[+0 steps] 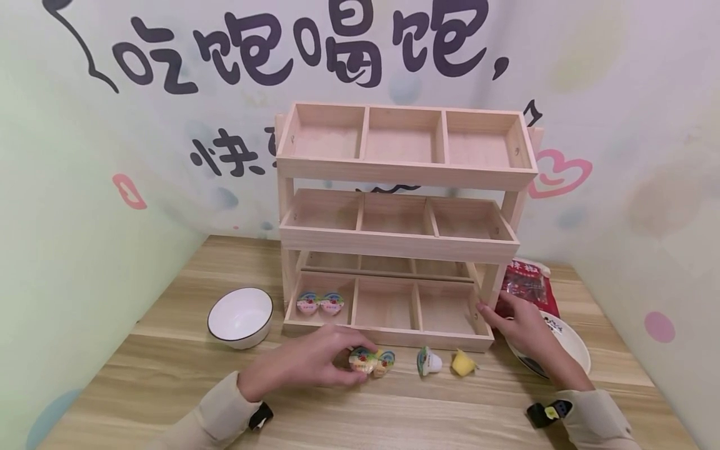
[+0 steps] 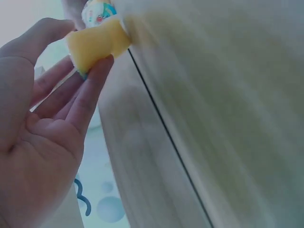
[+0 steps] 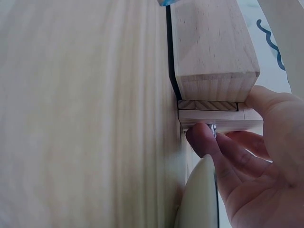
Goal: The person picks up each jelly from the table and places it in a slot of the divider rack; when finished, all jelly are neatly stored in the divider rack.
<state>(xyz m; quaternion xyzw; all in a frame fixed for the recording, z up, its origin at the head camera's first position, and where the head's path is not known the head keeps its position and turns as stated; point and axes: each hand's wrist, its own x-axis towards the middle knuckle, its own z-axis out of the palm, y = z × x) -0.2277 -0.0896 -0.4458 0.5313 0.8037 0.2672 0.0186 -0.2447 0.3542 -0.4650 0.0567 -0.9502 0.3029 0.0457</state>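
Note:
My left hand (image 1: 315,357) pinches a yellow jelly cup (image 2: 97,43) between thumb and fingers, just in front of the bottom tier. In the head view its printed lid (image 1: 362,360) faces up, close beside another jelly cup (image 1: 385,362). My right hand (image 1: 520,328) grips the right end of a three-tier wooden shelf (image 1: 399,245) low down, its thumb and fingers (image 3: 202,138) around the side. Two jelly cups (image 1: 319,304) with pinkish lids sit in the bottom tier's left compartment. A white jelly cup (image 1: 429,362) and a yellow one (image 1: 464,362) lie in front of the shelf.
On the left stands a white bowl (image 1: 240,317) with a dark rim. A white plate (image 1: 574,350) lies partly under my right forearm, with a red packet (image 1: 529,284) behind it. A lettered backdrop (image 1: 169,250) encloses the wooden table (image 1: 360,419).

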